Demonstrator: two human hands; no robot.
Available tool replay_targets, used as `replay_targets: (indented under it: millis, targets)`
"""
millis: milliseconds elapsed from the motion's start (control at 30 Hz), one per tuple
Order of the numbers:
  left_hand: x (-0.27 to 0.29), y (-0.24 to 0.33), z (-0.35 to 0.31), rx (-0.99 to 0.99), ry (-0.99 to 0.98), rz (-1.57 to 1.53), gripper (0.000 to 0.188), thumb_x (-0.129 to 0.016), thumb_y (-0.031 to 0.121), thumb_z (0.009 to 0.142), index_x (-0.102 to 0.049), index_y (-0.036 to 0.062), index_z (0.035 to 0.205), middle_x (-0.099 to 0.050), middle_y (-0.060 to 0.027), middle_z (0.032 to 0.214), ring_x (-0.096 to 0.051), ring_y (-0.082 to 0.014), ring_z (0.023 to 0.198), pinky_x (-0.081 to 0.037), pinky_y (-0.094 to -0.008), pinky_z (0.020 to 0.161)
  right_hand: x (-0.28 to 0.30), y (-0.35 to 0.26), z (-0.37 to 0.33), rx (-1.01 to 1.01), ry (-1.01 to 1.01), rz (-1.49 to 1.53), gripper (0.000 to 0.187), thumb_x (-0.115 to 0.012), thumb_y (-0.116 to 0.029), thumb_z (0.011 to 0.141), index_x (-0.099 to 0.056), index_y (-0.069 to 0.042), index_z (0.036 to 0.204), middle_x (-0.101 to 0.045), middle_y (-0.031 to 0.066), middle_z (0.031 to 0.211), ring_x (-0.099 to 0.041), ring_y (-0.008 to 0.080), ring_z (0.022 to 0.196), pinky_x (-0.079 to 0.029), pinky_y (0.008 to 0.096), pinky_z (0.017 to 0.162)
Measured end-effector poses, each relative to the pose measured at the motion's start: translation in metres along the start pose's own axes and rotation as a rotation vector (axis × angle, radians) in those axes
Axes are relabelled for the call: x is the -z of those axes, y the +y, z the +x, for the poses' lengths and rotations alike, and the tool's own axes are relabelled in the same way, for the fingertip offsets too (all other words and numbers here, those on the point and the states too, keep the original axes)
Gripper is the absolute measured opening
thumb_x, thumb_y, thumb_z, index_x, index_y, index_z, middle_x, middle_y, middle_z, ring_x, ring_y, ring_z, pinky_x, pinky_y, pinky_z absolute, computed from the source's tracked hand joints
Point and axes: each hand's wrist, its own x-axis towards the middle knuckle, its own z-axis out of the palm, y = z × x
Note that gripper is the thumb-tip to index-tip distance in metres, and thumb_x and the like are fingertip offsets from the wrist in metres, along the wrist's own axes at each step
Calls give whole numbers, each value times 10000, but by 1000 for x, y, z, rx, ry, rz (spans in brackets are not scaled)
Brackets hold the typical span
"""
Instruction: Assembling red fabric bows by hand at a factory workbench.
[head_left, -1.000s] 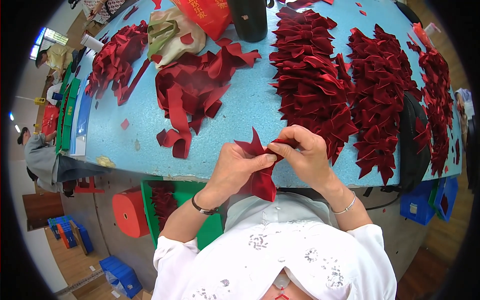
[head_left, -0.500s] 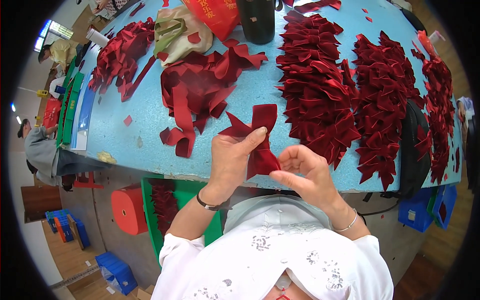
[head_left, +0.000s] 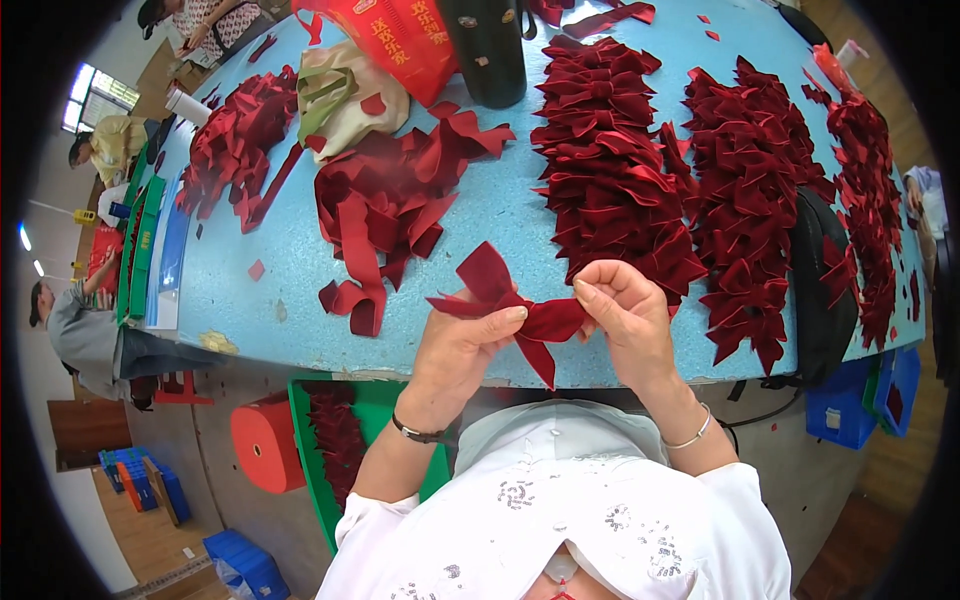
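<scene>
I am looking down at my own two bare hands, working just above the near edge of a pale blue foam-topped table (head_left: 250, 300).

Starting at the left: a loose heap of dark red velvet ribbon strips (head_left: 385, 215) is lying on the table, well beyond my left hand (head_left: 462, 345) and a little to its left. My left hand is closed in a pinch, thumb and fingertips pressing on the left part of a dark red velvet ribbon bow (head_left: 510, 310). One folded loop of the bow is sticking up and away from me above that hand, and a flat tail is pointing out to the left past my thumb.

In the middle, the bow is hanging between both hands, over the table's front edge and clear of the surface. Its long axis is running roughly left to right, from one hand to the other, with a pointed tail dropping down toward my body.

To the right, my right hand (head_left: 625, 320) is curled, fingers bent down and pressed together on the bow's right end, gripping the knot area. Both hands are touching the bow, about equally close to its centre.

Further right, wide piles of finished dark red velvet bows (head_left: 680, 190) are covering the table, just beyond my right hand.
</scene>
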Motion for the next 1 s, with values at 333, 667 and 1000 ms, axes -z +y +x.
replay_targets:
  millis: [333, 667, 1000]
  targets:
    - [-12, -6, -1, -174, 120, -83, 184, -670, -12, 864, -604, 39, 1028, -652, -51, 981, -620, -142, 908, -493, -300, 822, -14, 1, -10, 19, 75, 14, 225, -660, -67, 895, -570, 23, 1081, -640, 42, 858, -601, 93, 732, -515, 239, 641]
    - [-15, -17, 3, -247, 151, -125, 190, -666, -24, 865, -597, 33, 1032, -655, -58, 1010, -625, -150, 915, -496, -306, 846, -8, -2, -11, -81, 0, 207, 246, -658, -13, 868, -559, 24, 1089, -607, 24, 821, -584, 89, 736, -486, 228, 659]
    - [-24, -10, 1, -215, 177, -109, 171, -682, -21, 855, -621, 40, 1002, -665, -51, 970, -633, -152, 914, -502, -311, 835, -13, 7, -8, 220, 165, -111, 202, -641, -51, 904, -584, 27, 1081, -579, -4, 747, -557, 68, 692, -473, 205, 630]
